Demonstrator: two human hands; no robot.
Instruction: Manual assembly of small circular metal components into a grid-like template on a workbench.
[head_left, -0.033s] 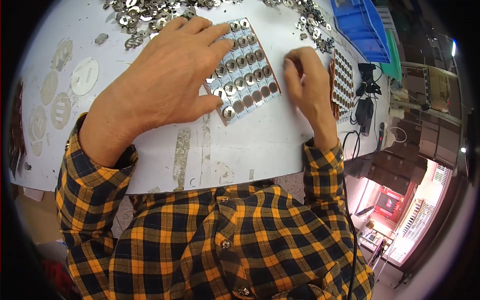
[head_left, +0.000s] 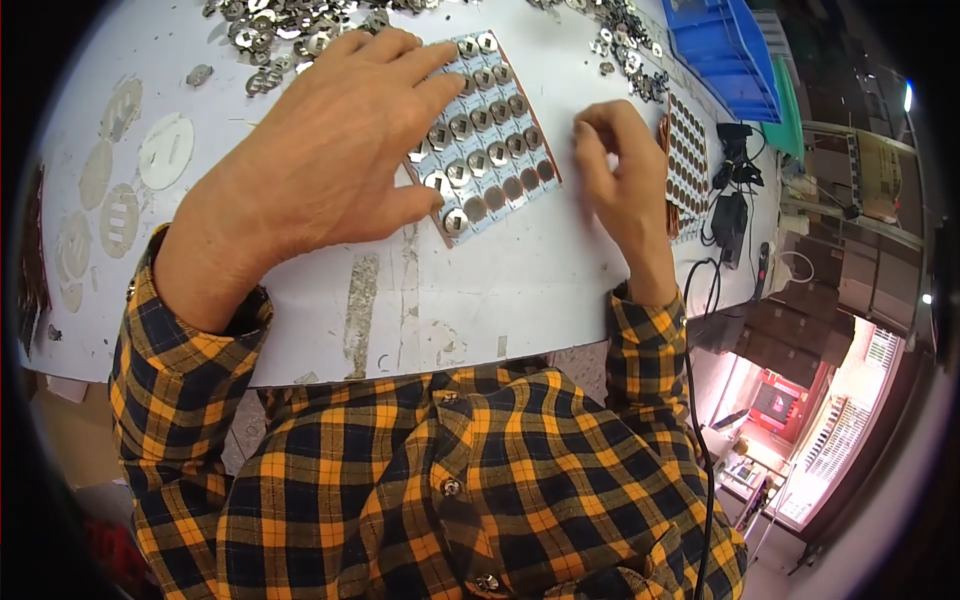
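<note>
A pale blue panel (head_left: 497,179) of small circuit boards lies tilted on the white table. Rows of round silver metal pieces (head_left: 455,222) cover most of it. Along the nearest row, only the left end carries a metal piece; the others show bare brown circles (head_left: 513,189). My left hand (head_left: 320,150) rests over the panel's left part with fingers spread, hiding some rows, its thumb at the near left corner. To the right of the panel, apart from it, my right hand (head_left: 630,170) is closed with fingers curled toward the thumb. Whatever its fingertips hold, if anything, is hidden.
Loose metal pieces (head_left: 285,35) are heaped at the far left, smaller dark ones (head_left: 635,50) at the far right. A stack of panels (head_left: 687,165) lies right of my right hand, near a blue bin (head_left: 720,60) and a black adapter (head_left: 729,220) with cables. White disc (head_left: 166,150) at left.
My right hand has shifted slightly to the right and nearer to me. My left hand stays on the panel.
</note>
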